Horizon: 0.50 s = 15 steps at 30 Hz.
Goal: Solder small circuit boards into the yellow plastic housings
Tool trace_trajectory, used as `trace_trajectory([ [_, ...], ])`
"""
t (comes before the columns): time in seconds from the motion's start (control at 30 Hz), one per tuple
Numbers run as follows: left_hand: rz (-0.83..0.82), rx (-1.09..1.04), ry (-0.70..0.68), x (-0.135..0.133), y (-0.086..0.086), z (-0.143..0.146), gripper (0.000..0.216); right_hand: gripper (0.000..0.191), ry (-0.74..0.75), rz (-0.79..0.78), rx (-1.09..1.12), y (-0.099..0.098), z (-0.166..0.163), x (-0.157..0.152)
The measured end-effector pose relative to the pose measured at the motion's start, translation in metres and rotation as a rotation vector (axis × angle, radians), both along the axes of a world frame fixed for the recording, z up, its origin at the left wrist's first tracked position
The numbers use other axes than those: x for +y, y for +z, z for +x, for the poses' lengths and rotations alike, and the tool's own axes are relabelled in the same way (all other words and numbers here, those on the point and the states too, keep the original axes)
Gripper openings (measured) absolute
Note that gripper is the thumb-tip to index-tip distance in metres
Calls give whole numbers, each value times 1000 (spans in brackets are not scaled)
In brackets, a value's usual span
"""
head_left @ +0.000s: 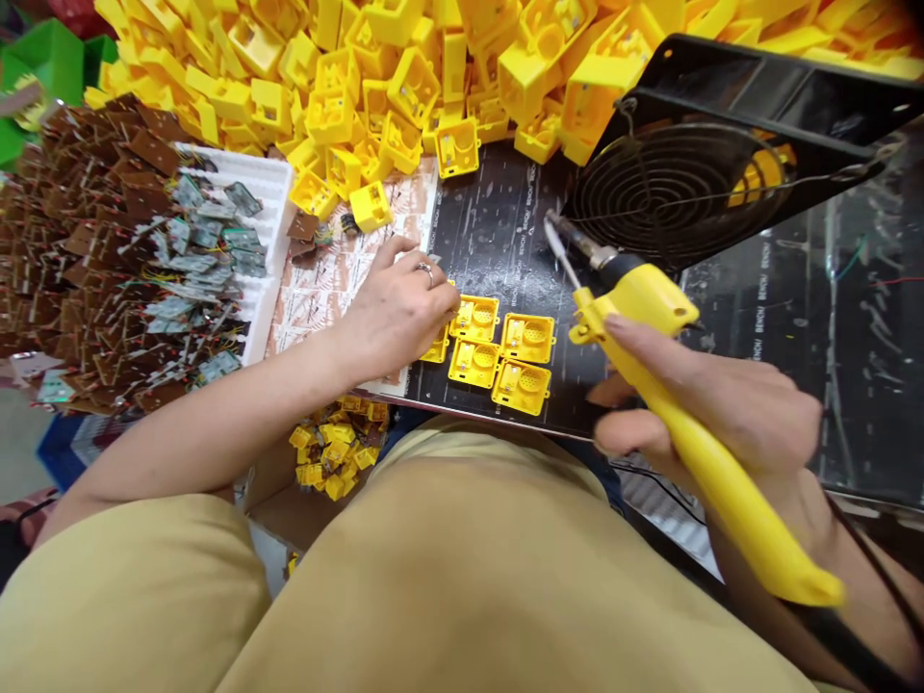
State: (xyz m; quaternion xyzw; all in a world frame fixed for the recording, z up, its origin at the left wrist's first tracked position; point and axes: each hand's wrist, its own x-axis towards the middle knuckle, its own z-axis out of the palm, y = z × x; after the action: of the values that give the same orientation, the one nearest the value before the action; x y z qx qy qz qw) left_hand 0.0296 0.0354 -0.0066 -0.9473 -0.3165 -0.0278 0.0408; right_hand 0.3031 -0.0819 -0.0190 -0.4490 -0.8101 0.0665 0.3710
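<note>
My right hand (722,395) grips a yellow soldering gun (693,433) by its handle, its metal tip pointing up and left above the black bench mat (491,221). My left hand (400,313), a ring on one finger, is bent over the leftmost of several open yellow plastic casings (436,348). Its fingers close at that casing's upper edge, and the tips are partly hidden. Beside it, more casings (528,337) lie in a small block, open side up, each showing a round perforated grille and small metal parts inside.
A large heap of yellow casings (375,77) fills the back. At the right stands a black fan (671,192) with a wire guard. Brown circuit boards (93,260) are piled at the left on a white foam tray (270,221). Below the bench edge, a box holds yellow casings (338,448).
</note>
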Motion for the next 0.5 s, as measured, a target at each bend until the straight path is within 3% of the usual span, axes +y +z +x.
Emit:
trace_trajectory([
  [0.17,157,99,-1,-8,8,0,36,10,64,67,-83,0,-12,20],
  [0.37,91,-64,18,-11,0,-11,30,15,96,48,-151,-19,-37,56],
  [0.5,-94,-234,16,-10,-10,-11,21,16,85,-21,-217,-34,-51,76],
])
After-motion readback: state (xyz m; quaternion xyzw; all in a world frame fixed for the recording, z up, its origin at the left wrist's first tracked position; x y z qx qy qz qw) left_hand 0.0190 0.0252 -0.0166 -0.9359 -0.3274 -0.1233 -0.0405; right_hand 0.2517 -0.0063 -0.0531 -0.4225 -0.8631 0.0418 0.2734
